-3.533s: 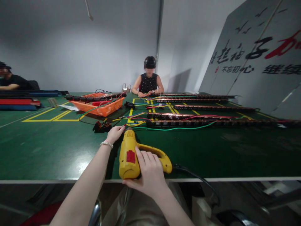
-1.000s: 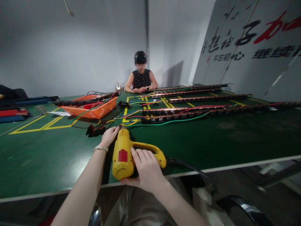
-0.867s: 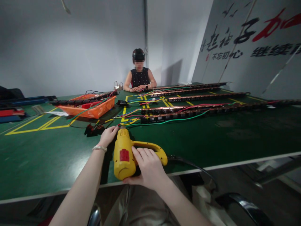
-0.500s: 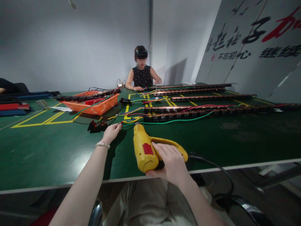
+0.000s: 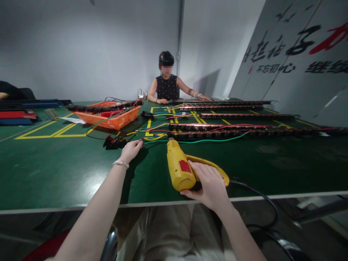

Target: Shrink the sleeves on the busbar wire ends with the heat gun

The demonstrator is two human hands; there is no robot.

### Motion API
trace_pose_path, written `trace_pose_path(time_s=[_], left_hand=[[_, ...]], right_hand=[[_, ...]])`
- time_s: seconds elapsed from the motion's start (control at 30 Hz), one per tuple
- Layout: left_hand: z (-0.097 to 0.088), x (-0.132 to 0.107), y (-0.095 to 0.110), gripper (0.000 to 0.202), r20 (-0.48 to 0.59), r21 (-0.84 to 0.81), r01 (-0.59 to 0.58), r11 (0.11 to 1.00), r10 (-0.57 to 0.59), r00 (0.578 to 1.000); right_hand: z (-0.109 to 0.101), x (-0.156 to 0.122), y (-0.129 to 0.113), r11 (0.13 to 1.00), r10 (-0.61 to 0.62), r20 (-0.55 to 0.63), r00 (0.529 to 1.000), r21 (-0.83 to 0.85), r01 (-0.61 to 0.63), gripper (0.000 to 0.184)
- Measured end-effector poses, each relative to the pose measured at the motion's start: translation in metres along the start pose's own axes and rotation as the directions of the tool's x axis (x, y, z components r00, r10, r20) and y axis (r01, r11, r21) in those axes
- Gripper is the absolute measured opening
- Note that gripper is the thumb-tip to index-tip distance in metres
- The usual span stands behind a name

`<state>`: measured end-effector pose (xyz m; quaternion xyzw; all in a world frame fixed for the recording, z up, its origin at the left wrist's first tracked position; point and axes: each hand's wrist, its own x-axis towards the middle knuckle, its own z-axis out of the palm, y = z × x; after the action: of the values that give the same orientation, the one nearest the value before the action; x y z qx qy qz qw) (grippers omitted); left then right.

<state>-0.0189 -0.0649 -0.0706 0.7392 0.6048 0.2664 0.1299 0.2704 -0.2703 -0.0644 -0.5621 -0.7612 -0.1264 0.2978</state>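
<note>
My right hand [image 5: 208, 181] is wrapped round the handle of a yellow heat gun [image 5: 178, 165]. The gun's nozzle points away from me, close to the near end of a long black and copper-coloured strip [image 5: 206, 135]. My left hand [image 5: 131, 150] is closed in a pinch on thin coloured wires [image 5: 156, 137] that run out of that strip. A black connector piece [image 5: 112, 142] lies just left of my left hand, joined to some of the wires. A green wire [image 5: 206, 140] curves along the strip's near side.
An orange basket [image 5: 116, 123] with a strip across it stands on the green table [image 5: 67, 170]. More strips [image 5: 244, 116] lie farther back. A co-worker [image 5: 167, 87] sits across the table. Red and blue long pieces [image 5: 17, 115] lie at left. The gun's black cord [image 5: 258, 192] hangs over the front edge.
The heat gun has moved right along the strip's near end. My left hand stays on the wires. The co-worker's arm has reached out toward the far strips. The view has shifted slightly.
</note>
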Motion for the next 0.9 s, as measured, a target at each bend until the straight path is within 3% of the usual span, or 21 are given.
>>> trace_pose_path(time_s=[0.13, 0.2, 0.3, 0.43, 0.7, 0.9], left_hand=[[0.000, 0.000, 0.000, 0.044, -0.018, -0.024, -0.006, 1.000, 0.006, 1.000], [0.001, -0.001, 0.001, 0.047, -0.022, -0.030, -0.008, 1.000, 0.007, 1.000], [0.000, -0.002, 0.002, 0.050, -0.015, -0.030, -0.007, 1.000, 0.006, 1.000], [-0.001, -0.001, 0.004, 0.053, -0.012, -0.006, 0.009, 1.000, -0.009, 1.000], [-0.003, -0.001, 0.007, 0.053, 0.011, 0.043, 0.046, 0.998, -0.046, 0.999], [-0.003, -0.001, 0.007, 0.051, 0.002, 0.041, 0.053, 0.998, -0.053, 0.999]], right_hand=[[0.000, -0.001, 0.003, 1.000, -0.008, -0.003, 1.000, 0.000, 0.008, 0.085], [0.000, -0.003, 0.009, 1.000, -0.010, -0.002, 1.000, -0.004, 0.010, 0.074], [0.000, -0.008, 0.021, 0.995, 0.081, -0.070, 0.994, -0.053, -0.085, 0.051], [0.002, -0.010, 0.028, 0.977, 0.178, -0.124, 0.976, -0.094, -0.190, 0.036], [-0.002, -0.001, 0.012, 0.961, 0.229, -0.028, 0.973, -0.155, -0.231, 0.038], [-0.001, 0.013, -0.014, 0.963, 0.250, 0.073, 0.965, -0.117, -0.241, 0.043]])
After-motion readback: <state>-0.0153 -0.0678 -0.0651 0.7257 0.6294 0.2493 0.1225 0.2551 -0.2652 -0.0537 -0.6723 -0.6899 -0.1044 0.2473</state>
